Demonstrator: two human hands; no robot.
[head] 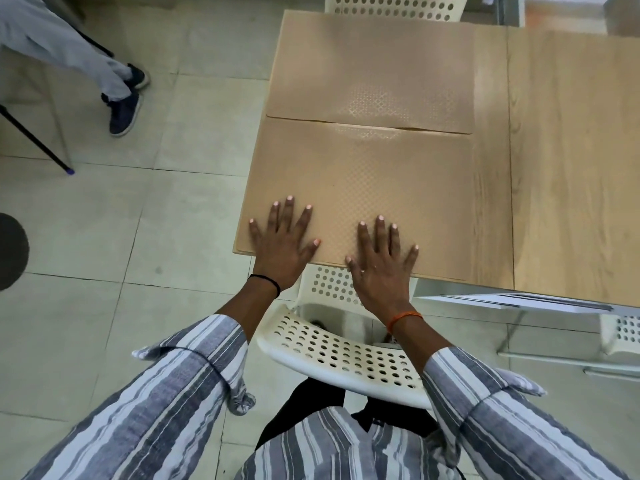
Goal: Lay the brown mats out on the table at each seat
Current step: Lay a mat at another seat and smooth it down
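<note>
Two brown textured mats lie flat on the light wooden table (561, 168). The near mat (363, 174) reaches the table's front edge, and the far mat (374, 71) sits beyond it, their edges meeting across the middle. My left hand (282, 242) rests palm down with fingers spread on the near mat's front left part. On the same mat's front edge, my right hand (381, 263) also lies flat with fingers spread. Neither hand grips anything.
A white perforated chair (339, 355) stands between me and the table, and another chair (391, 6) stands at the far side. A third white chair (620, 334) is at the right. Another person's legs and shoes (121, 95) are on the tiled floor at the left.
</note>
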